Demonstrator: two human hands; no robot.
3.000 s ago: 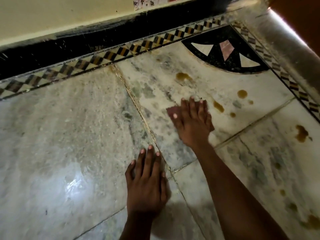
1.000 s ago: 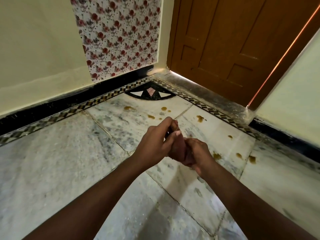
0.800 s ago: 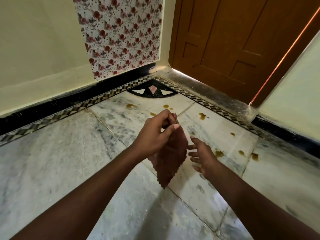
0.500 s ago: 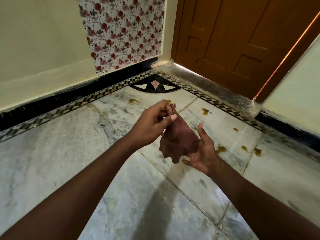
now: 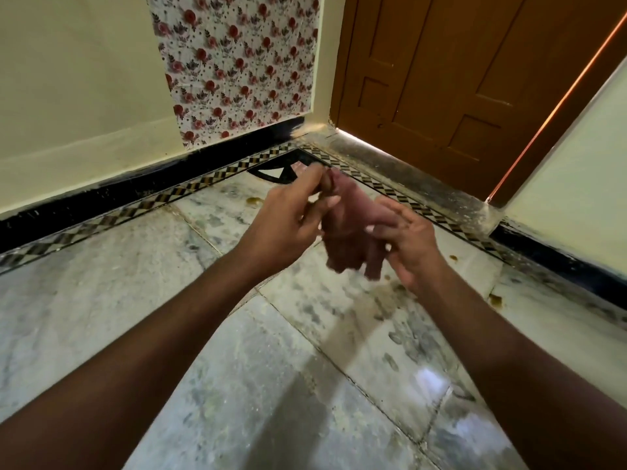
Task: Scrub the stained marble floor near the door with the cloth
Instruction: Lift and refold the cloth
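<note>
You have the cloth (image 5: 349,228) up in the air between your two hands, above the marble floor (image 5: 101,310) and clear of it, out in front of the corner where the floor meets the door (image 5: 458,79). Your left hand (image 5: 288,225) pinches the cloth's upper edge between thumb and curled fingers. Your right hand (image 5: 407,245) has its fingers bent round the cloth's right side, and the lower part of the cloth hangs loose below both hands; it is blurred, so you cannot read its folds.

Brown stains mark the floor near its door edge: one stain (image 5: 255,200) lies just beyond your left hand, close to the patterned border strip (image 5: 135,205), and another stain (image 5: 496,300) sits near the right edge, beside the black skirting (image 5: 559,262). A black and white corner inlay (image 5: 271,173) shows partly behind your left fingers. Flowered wallpaper (image 5: 237,62) covers the wall left of the door. Your arms throw a shadow across the near tiles.
</note>
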